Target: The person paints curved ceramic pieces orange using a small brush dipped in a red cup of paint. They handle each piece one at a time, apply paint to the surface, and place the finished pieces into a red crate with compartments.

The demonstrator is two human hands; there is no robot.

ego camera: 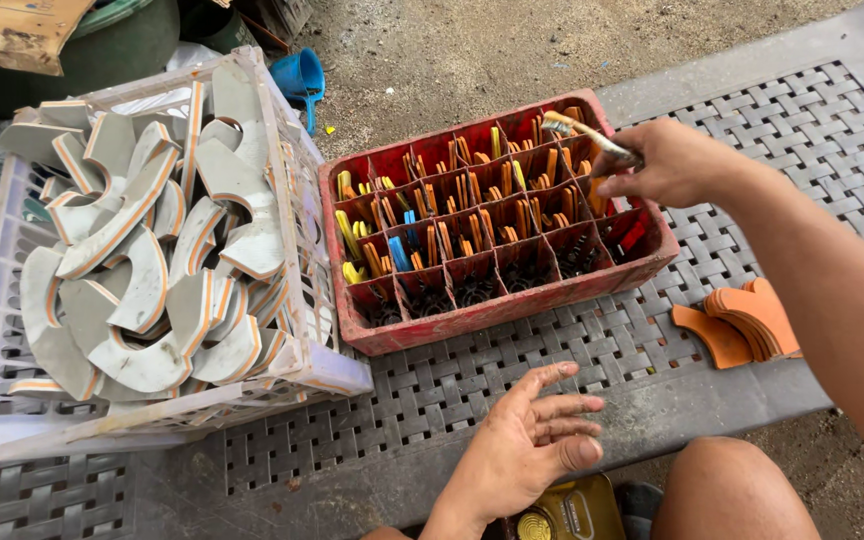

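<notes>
My right hand (674, 162) holds a small brush (584, 133) by its handle, bristles pointing left, above the far right corner of a red divided crate (512, 305). The crate's cells hold several orange, yellow and blue flat pieces, and dark items fill the front row. My left hand (532, 440) hovers open, fingers spread, palm partly up, over the grey woven plastic table (432, 390) in front of the crate. It holds nothing.
A white plastic basket (292, 370) full of curved grey-and-orange foam cutouts (152, 240) stands at the left. A stack of orange curved pieces (742, 320) lies on the table at the right. A yellow tin (567, 510) sits below by my knee. A blue scoop (302, 75) lies on the ground behind.
</notes>
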